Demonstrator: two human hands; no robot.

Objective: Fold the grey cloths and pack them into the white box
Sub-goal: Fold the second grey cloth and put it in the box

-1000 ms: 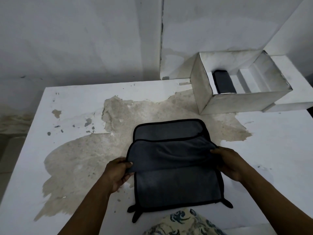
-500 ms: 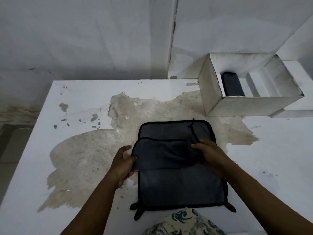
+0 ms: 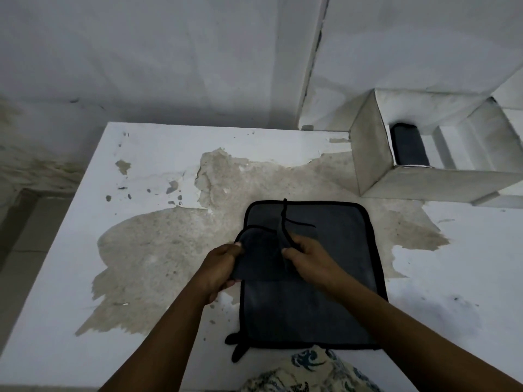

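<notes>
Cloth, grey and soft with a thin black edge (image 3: 263,258), sits bunched between my two hands, and it lies on top of a second grey cloth with the same black edge (image 3: 325,306), which is spread flat on the white table with peeling paint (image 3: 158,154). My left hand (image 3: 223,264) has its fingers and thumb curled round the left side of the top cloth, so that side does not slip while I fold. My right hand (image 3: 308,258) pinches the right side, fingers close together on the black edge, and holds it over near the middle, close to my left hand. I think I hold it this way because I am folding the cloth in half sideways to make it small and narrow. The flat cloth underneath covers part of the rough brown patch (image 3: 158,250) where the paint is gone, so I think it gives me a soft place to fold on. It waits there for its turn. The open white cardboard box (image 3: 438,182) stands on the far right of the table, apart from the cloths, with its open top up so I can reach in. One dark folded cloth (image 3: 410,145) lies inside it against the left wall, which leaves room beside it for more. So I guess I am partway: one packed, one in my hands, one to go. The top cloth is floppy, so the fold could slide open if I let go too soon.
</notes>
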